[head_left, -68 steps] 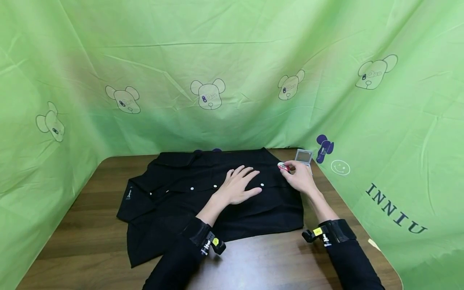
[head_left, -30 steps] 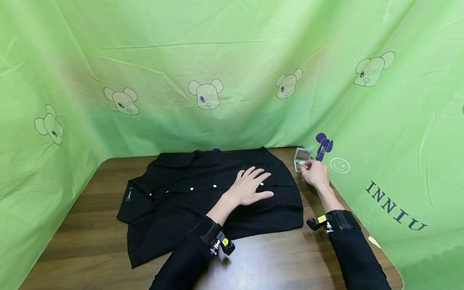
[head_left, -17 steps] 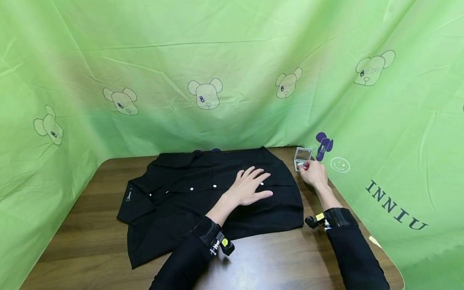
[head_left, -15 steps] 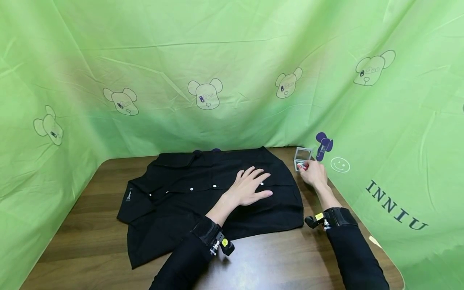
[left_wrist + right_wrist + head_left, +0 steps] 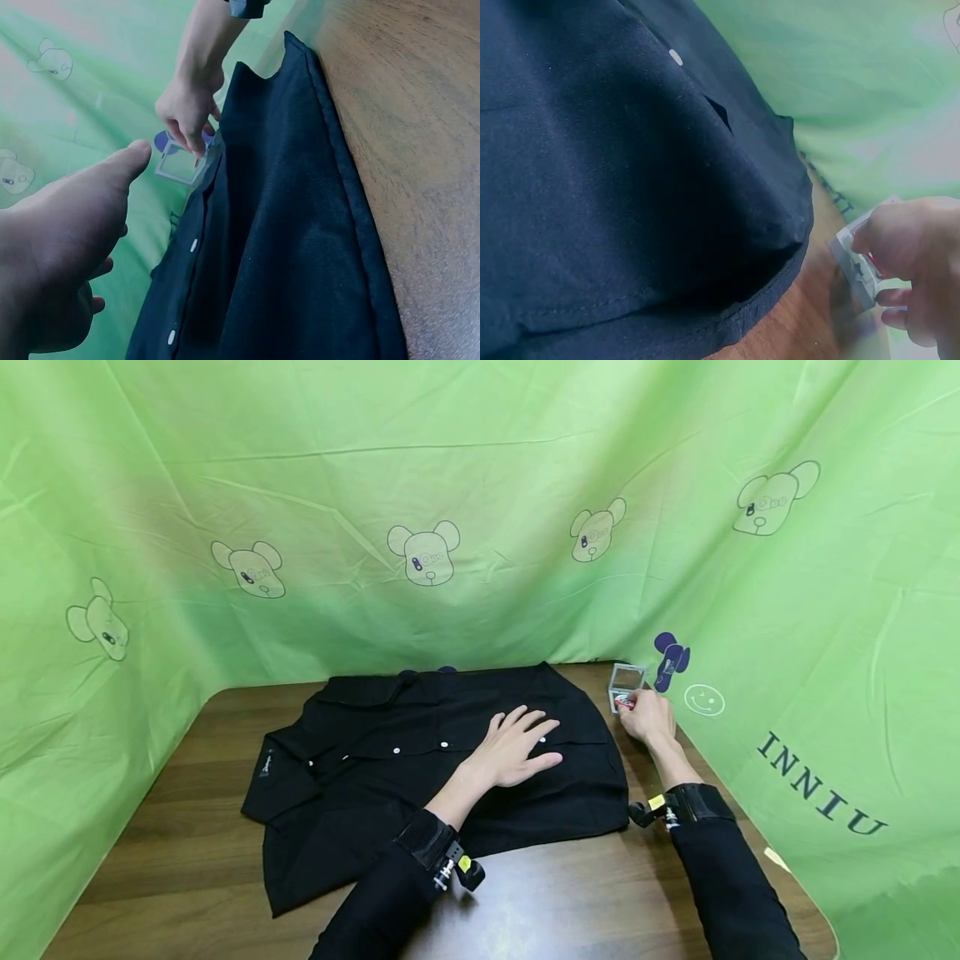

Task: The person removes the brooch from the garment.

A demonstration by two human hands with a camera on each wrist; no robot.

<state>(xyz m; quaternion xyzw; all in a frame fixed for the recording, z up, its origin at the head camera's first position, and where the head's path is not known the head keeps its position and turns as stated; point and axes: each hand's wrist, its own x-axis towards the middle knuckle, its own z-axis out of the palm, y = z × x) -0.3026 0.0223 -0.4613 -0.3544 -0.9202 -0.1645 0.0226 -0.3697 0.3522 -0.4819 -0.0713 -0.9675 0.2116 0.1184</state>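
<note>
A black button-up shirt [image 5: 420,793] with white buttons lies spread on the table. My left hand [image 5: 510,752] rests over its middle with the fingers spread; in the left wrist view, that hand [image 5: 67,247] has its thumb pointing out over the cloth. Beyond the shirt's right edge, a small clear box [image 5: 628,667] stands with its lid raised. My right hand [image 5: 649,718] is at this box, pinching a small red-and-white round piece [image 5: 624,702] inside the lower half. In the right wrist view, the right hand [image 5: 922,240] covers most of that piece.
The brown wooden table [image 5: 150,827] extends left and in front of the shirt. A green curtain [image 5: 337,485] with printed bear heads hangs around the back and sides, close behind the box. A small pale scrap [image 5: 776,860] is at the right edge.
My right hand has carried the red-and-white piece rightward from over the shirt into the clear box, then stayed there. The left hand shifted slightly right on the shirt and stopped.
</note>
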